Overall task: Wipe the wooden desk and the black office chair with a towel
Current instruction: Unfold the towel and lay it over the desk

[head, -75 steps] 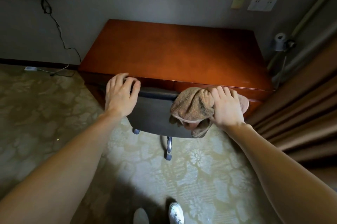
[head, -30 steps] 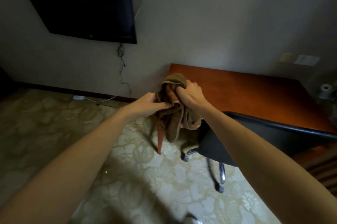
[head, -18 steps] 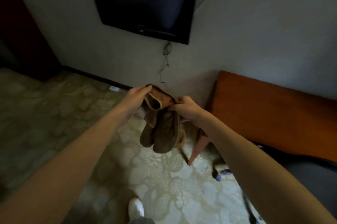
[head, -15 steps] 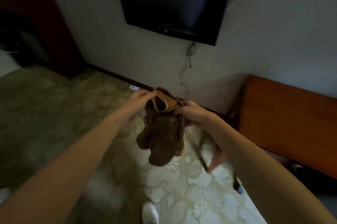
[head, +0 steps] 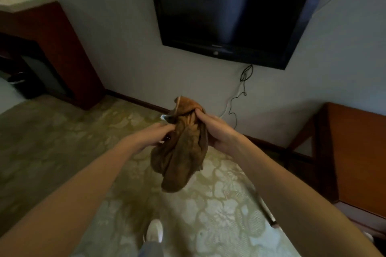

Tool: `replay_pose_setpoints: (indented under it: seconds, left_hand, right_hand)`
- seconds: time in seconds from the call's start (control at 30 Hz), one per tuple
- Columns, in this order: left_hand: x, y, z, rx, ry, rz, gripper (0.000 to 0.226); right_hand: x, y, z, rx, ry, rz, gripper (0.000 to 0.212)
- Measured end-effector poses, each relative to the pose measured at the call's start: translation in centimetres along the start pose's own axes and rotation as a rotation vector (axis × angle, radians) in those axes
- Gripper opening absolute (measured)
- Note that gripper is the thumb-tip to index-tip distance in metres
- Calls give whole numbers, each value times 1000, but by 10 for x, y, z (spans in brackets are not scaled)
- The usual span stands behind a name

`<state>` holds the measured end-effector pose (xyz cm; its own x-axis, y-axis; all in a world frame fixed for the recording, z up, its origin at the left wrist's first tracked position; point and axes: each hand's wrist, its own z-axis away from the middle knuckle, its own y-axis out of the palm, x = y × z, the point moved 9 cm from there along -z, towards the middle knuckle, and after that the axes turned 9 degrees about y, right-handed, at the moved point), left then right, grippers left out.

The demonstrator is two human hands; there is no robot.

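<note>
Beneath the television (head: 229, 10), we turn from the desk (head: 359, 152), left hand (head: 153, 134) and right hand (head: 217, 131) gripping the bunched towel (head: 181, 156), wiping apparently over.

The towel (head: 183, 148), below the television (head: 229, 6), is brown cloth, matt and nappy, bunched in soft folds. The television has a glossy black screen in a smooth dark frame that looks like plastic. Right of the television, the desk (head: 355, 152) is red-brown wood, smooth with a faint sheen. Left of the television, a cabinet (head: 69, 58) shows similar smooth wood. The carpet (head: 219, 215) is matt, floral-patterned cloth.
</note>
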<state>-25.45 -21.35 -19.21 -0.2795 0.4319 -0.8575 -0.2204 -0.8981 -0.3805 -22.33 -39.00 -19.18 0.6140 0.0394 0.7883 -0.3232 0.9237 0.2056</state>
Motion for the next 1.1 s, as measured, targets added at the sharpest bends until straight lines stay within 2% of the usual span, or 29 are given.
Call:
replay_pose_setpoints:
  seconds: [0.07,0.17,0.27,0.33,0.4,0.57,0.7,0.8,0.97,1.1]
  left_hand:
    - [-4,-1,-41,25,42,69,26]
    - [-21,-2,-91,45,40,213,25]
    - [-57,14,-117,180,88,313,30]
    - [-90,28,-126,295,131,323,44]
    - [-120,43,-138,351,188,299,42]
    - [-181,73,-177,374,327,186,38]
    - [-226,105,-215,410,363,214,27]
    - [-254,135,-252,434,356,264,30]
    - [-300,185,-313,495,271,348,33]
    - [-375,220,-357,506,340,342,33]
  right_hand:
    - [13,-11,-15,-104,-26,4,42]
    - [32,-31,-24,-231,-64,-66,40]
    - [46,-40,-23,-308,-105,-92,38]
    - [54,-48,-21,-374,-148,-176,31]
    - [65,-60,-11,-445,-204,-282,27]
    - [98,-101,16,-622,-267,-455,43]
    - [112,-159,34,-778,-367,-655,39]
    - [124,-214,41,-838,-455,-742,36]
    - [143,-319,55,-1038,-507,-767,55]
    - [157,-396,68,-1062,-530,-792,39]
